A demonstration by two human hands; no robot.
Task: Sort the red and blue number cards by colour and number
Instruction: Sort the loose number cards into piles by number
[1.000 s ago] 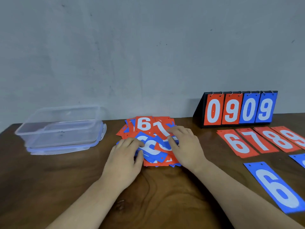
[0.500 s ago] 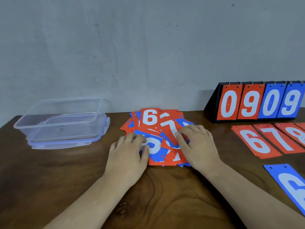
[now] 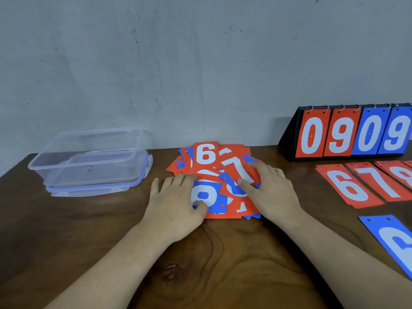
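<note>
A grey, scuffed wall (image 3: 156, 63) stands behind a dark wooden table (image 3: 223, 253). On the table's left side a clear plastic food container (image 3: 89, 161) sits on its blue-rimmed lid (image 3: 95, 190). At the back right stands a black flip scoreboard (image 3: 354, 132), its ring-hung cards reading 0 9 in red and 0 9 in blue.

The unsorted pile of number cards (image 3: 225, 186) lies in the middle of the table, red and blue mixed and overlapping. To the right, in front of the scoreboard, a row of red cards lies face up: red 6 card (image 3: 347, 186), red 7 card (image 3: 383, 181), and what reads as an 8 cut by the frame edge. Nearer, a blue 6 card (image 3: 392, 239) lies alone, partly out of frame.

Both hands rest flat on the pile, apart from each other. The left hand (image 3: 176, 206) has its fingers spread and its thumb on a blue 8 (image 3: 207, 195). The right hand (image 3: 272, 192) lays fingers and thumb on a loose red 7 (image 3: 239, 172). Behind them a red 6 (image 3: 205, 156) tops the pile's far edge.
</note>
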